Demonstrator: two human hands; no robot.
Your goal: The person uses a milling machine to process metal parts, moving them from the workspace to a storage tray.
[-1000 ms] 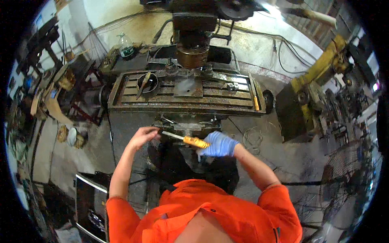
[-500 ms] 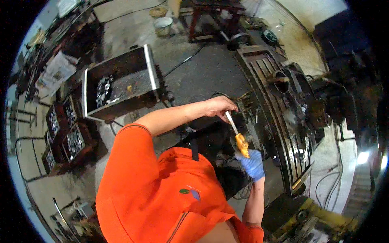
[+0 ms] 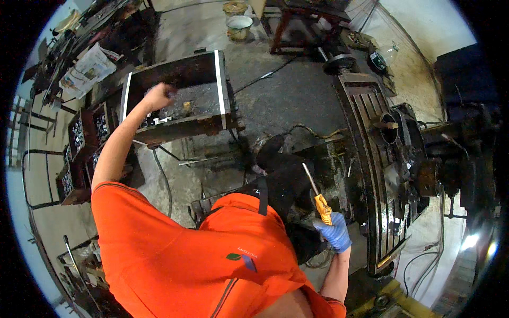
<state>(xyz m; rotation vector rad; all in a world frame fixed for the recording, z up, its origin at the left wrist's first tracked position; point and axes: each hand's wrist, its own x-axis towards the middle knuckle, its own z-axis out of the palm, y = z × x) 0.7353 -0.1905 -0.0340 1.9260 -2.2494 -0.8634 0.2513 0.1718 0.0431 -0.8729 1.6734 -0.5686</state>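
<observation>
My left hand (image 3: 158, 97), bare, reaches over the dark metal box (image 3: 220, 87) at the far left. Its fingertips are smeared, so I cannot make out whether it grips anything. Small shiny metal parts (image 3: 161, 120) lie on the box floor below it, beside a small yellowish piece (image 3: 186, 107). In a blue glove, my right hand (image 3: 334, 232) is closed round a yellow air blow gun (image 3: 323, 208). The gun's long metal nozzle (image 3: 310, 178) points up and away from me, its tip touching nothing that I can see.
A slotted machine table (image 3: 371, 175) runs along my right, with a round metal cup (image 3: 386, 133) on it. Several bins of metal parts (image 3: 77, 135) stand at the left. Farther off are a white bucket (image 3: 239, 27) and a dark red stand (image 3: 289, 29). A hose (image 3: 313, 133) lies ahead.
My left hand has left the blow gun's nozzle tip and swung far left over the metal box. My right hand still holds the gun, nearly in place. The whole view has shifted somewhat.
</observation>
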